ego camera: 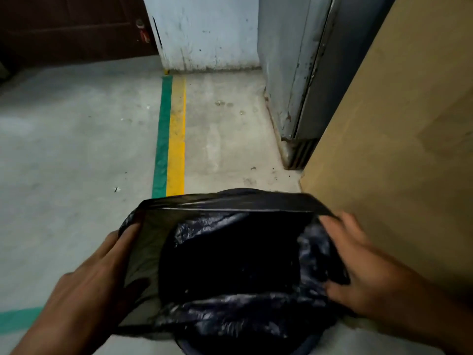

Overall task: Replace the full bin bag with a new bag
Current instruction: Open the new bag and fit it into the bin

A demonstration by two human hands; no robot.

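black plastic: a bag (230, 252) is spread over the round mouth of a bin (304, 351), low in the middle of the view; its far edge is pulled taut into a straight fold, and the film is crinkled along the near and right sides.
bin: only a dark curved rim shows under the bag at the bottom and a sliver at the far side; it stands on the floor (64, 162).
left hand (92, 280): on the bag's left edge, fingers long and fairly straight against the film, thumb dimly seen through the thin plastic; it holds the edge stretched outward.
right hand (371, 267): on the bag's right edge, fingers curled over bunched plastic, thumb underneath, gripping it.
floor: grey concrete with a green and yellow stripe (170, 139) running away from the bin.
right side: a tan board (396, 149) stands just beside the bin; beyond it a scuffed grey metal door (294, 73).
back: a stained pale wall (204, 34).
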